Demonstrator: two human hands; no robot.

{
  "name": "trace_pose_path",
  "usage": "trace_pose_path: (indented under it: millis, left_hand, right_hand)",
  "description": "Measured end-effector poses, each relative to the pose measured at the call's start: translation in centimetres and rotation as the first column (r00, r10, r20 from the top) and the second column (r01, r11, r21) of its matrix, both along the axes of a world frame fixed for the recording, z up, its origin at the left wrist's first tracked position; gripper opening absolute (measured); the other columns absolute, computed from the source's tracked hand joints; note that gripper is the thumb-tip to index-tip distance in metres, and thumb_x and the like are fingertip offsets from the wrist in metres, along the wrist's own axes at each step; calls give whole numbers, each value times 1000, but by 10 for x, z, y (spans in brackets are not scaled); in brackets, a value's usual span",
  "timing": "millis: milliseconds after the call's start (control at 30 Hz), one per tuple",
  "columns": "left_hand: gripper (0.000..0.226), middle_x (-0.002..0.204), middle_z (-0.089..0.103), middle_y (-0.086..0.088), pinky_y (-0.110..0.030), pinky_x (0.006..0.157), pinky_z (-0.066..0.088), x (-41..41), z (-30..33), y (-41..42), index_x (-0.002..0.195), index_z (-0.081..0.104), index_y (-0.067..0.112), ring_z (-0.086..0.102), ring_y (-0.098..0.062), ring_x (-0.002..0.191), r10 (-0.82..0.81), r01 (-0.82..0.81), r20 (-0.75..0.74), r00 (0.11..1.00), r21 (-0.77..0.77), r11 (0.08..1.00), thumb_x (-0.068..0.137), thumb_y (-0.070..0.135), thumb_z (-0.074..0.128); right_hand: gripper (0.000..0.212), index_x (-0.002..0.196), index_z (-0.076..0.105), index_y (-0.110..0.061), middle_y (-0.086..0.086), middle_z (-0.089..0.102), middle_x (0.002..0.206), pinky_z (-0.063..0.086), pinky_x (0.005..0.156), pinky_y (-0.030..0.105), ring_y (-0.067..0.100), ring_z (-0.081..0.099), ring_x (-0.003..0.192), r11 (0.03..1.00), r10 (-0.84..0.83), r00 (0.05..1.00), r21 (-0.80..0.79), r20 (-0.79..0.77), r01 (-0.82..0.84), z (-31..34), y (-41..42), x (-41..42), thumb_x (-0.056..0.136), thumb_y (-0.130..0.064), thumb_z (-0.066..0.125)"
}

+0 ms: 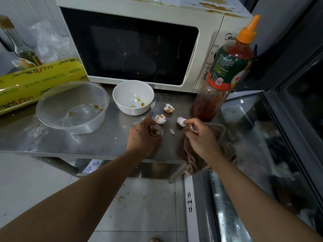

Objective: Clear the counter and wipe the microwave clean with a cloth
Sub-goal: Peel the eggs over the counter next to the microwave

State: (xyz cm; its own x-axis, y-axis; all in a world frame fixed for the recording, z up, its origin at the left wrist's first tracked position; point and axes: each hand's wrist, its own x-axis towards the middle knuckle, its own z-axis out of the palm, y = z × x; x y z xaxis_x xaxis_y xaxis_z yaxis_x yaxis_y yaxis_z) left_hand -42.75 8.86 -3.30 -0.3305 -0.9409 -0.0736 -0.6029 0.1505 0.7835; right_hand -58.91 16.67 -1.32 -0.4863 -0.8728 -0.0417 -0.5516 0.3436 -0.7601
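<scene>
A cream microwave (208,55) with a dark door and brown stains on its top stands at the back of the steel counter (52,142). Eggshell pieces lie in front of it: one (169,108) near the white bowl, one (160,119) by my left hand, and a small shard (172,131). My left hand (142,137) grips a brown eggshell half (156,130). My right hand (199,137) pinches shell bits (189,128) and touches a white shell piece (180,121). A brown cloth (197,159) lies under my right wrist, hanging over the counter's edge.
A dirty white bowl (133,96) and a clear plastic tub (72,106) stand left of the shells. A yellow cling-wrap roll (35,81) and a glass bottle (21,44) sit at far left. A red sauce bottle (225,72) stands at right, beside a glass-topped cabinet (262,137).
</scene>
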Motion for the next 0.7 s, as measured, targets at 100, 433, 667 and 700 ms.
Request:
trace_pose_path:
  millis: [100,433,667,700]
  left_hand:
    - [37,95,69,3,-21,73,51,0,0,-1,100,63,23,63,-10,85,-1,1,-4,1000,4,1000,68,22,81]
    - [37,98,69,4,-37,79,56,3,-1,-4,100,60,31,63,-16,91,-5,5,55,998,1,1000,69,29,80]
    - [39,102,68,4,-37,79,56,2,-1,-7,106,57,29,63,-16,94,-46,50,106,993,-31,998,72,31,77]
    - [39,101,68,4,-36,78,55,2,-1,-7,107,57,29,62,-16,93,-46,50,113,993,-33,998,73,31,76]
  right_hand:
    - [26,108,58,-24,1,58,110,40,69,17,11,56,93,1000,15,1000,-15,23,-14,0,-1,-1,85,-14,61]
    - [38,122,55,-15,7,51,119,31,87,17,19,49,111,998,55,965,-16,-255,-61,-2,-38,-7,86,-7,63]
    - [38,114,56,-11,10,51,116,33,88,25,26,44,113,976,204,913,146,-354,-162,-24,-47,-6,79,1,66]
    - [37,112,57,-10,10,52,115,33,86,25,26,46,111,977,202,912,133,-356,-165,-24,-47,-7,78,3,65]
